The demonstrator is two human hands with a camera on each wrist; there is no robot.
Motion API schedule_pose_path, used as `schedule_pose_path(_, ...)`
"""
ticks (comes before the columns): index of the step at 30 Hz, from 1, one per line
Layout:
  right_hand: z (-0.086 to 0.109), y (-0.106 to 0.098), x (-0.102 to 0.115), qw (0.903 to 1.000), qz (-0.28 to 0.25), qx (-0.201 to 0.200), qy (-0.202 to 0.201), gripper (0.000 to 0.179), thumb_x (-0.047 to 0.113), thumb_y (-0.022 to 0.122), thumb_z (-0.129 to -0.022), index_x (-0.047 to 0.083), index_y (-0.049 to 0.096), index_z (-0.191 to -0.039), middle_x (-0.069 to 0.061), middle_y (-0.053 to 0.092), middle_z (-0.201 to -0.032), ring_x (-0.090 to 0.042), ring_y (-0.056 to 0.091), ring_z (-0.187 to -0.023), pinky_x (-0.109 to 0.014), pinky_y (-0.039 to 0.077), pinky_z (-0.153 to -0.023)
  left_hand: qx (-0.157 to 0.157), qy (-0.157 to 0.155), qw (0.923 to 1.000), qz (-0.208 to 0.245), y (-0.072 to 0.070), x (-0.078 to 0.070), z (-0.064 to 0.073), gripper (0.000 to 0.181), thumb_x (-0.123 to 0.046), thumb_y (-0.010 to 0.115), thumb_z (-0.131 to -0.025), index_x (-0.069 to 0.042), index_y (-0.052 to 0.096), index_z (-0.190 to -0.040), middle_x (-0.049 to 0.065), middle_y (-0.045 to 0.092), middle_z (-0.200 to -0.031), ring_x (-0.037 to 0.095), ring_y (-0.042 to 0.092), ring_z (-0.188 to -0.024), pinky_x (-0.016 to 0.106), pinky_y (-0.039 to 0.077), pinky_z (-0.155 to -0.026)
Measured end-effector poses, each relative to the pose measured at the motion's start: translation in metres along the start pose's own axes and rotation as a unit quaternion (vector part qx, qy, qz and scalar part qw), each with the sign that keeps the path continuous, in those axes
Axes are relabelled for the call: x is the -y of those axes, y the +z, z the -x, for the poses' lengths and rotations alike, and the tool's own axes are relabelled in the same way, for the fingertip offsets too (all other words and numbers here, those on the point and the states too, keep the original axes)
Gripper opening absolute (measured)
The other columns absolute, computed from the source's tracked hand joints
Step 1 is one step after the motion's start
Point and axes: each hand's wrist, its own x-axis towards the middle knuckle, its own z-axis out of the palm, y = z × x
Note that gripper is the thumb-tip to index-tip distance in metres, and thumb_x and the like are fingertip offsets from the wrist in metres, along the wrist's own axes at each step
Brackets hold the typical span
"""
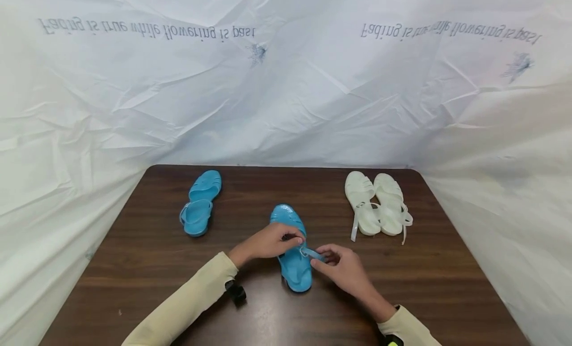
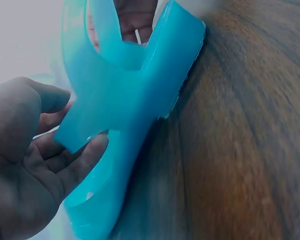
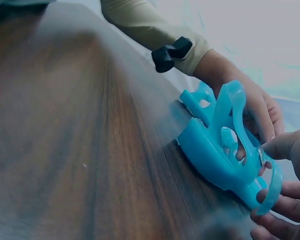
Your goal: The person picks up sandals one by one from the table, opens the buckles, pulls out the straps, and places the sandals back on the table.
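Note:
A blue jelly sandal lies in the middle of the table, toe pointing away. My left hand reaches over it from the left, thumb and fingers pinching the sandal by its small metal buckle. In the left wrist view, this hand's fingers pass beneath the sandal's side straps. From the right, my right hand pinches the loose ankle strap, which runs out from the buckle. In the right wrist view that strap curves down between the thumb and fingers. The fingertips of the left hand are partly hidden.
Another blue sandal rests at the table's back left. A pair of white sandals stands at the back right, straps hanging loose. White printed sheeting surrounds the dark wooden table.

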Motion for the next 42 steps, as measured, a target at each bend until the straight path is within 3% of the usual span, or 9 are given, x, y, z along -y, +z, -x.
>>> schedule_pose_path(6, -0.009, 0.01, 0.012, 0.9972, 0.064, -0.023, -0.031, 0.031, 0.043, 0.082, -0.087, 0.021, 0.076, -0.108, 0.013, 0.072, -0.096, -0.006, 0.066, -0.086, -0.03, 0.055, -0.075, 0.002, 0.006, 0.9999, -0.015, -0.004, 0.002, 0.004, 0.024, -0.024, 0.054, -0.108, -0.014, 0.076, -0.113, -0.002, 0.069, -0.082, 0.002, 0.05, -0.057, 0.02, 0.044, -0.057)
schedule_pose_path(10, -0.014, 0.017, 0.017, 0.9956, 0.074, -0.028, -0.051, 0.028, 0.04, 0.083, -0.086, 0.021, 0.076, -0.106, 0.012, 0.072, -0.094, -0.006, 0.065, -0.083, -0.029, 0.055, -0.073, 0.015, 0.015, 0.9997, -0.012, -0.004, 0.003, 0.005, 0.026, -0.024, 0.052, -0.109, -0.016, 0.075, -0.099, -0.004, 0.055, -0.065, 0.002, 0.046, -0.052, 0.019, 0.042, -0.054)
schedule_pose_path(15, -0.018, 0.026, 0.02, 0.9939, 0.078, -0.04, -0.066, 0.021, 0.035, 0.084, -0.086, 0.021, 0.076, -0.099, 0.013, 0.069, -0.086, -0.002, 0.062, -0.077, -0.025, 0.054, -0.069, 0.03, 0.014, 0.9994, -0.005, -0.003, 0.004, 0.004, 0.029, -0.025, 0.051, -0.11, -0.017, 0.071, -0.09, -0.009, 0.046, -0.061, 0.003, 0.042, -0.049, 0.019, 0.039, -0.052)
schedule_pose_path(25, -0.018, 0.04, 0.018, 0.9889, 0.086, -0.07, -0.099, 0.011, 0.025, 0.082, -0.088, 0.019, 0.074, -0.093, 0.012, 0.067, -0.083, -0.004, 0.062, -0.075, -0.024, 0.053, -0.067, 0.018, -0.029, 0.9994, 0.002, -0.002, 0.006, 0.007, 0.023, -0.028, 0.053, -0.109, -0.024, 0.07, -0.094, -0.008, 0.051, -0.064, 0.003, 0.043, -0.052, 0.02, 0.039, -0.053)
schedule_pose_path(34, -0.016, 0.048, 0.014, 0.9757, 0.143, -0.088, -0.141, 0.005, 0.019, 0.079, -0.085, 0.018, 0.074, -0.087, 0.011, 0.059, -0.081, -0.004, 0.05, -0.072, -0.024, 0.045, -0.063, 0.004, -0.033, 0.9994, -0.012, -0.001, 0.003, 0.01, 0.018, -0.024, 0.056, -0.107, -0.023, 0.07, -0.096, 0.001, 0.067, -0.078, 0.003, 0.052, -0.06, 0.021, 0.044, -0.057)
schedule_pose_path(42, -0.015, 0.049, 0.015, 0.9801, 0.136, -0.083, -0.118, 0.008, 0.019, 0.079, -0.082, 0.017, 0.074, -0.089, 0.012, 0.057, -0.082, -0.006, 0.049, -0.074, -0.025, 0.044, -0.065, -0.012, -0.035, 0.9993, 0.001, 0.002, 0.002, 0.011, 0.018, -0.021, 0.057, -0.106, -0.018, 0.071, -0.096, 0.004, 0.068, -0.081, 0.004, 0.053, -0.063, 0.022, 0.045, -0.059)
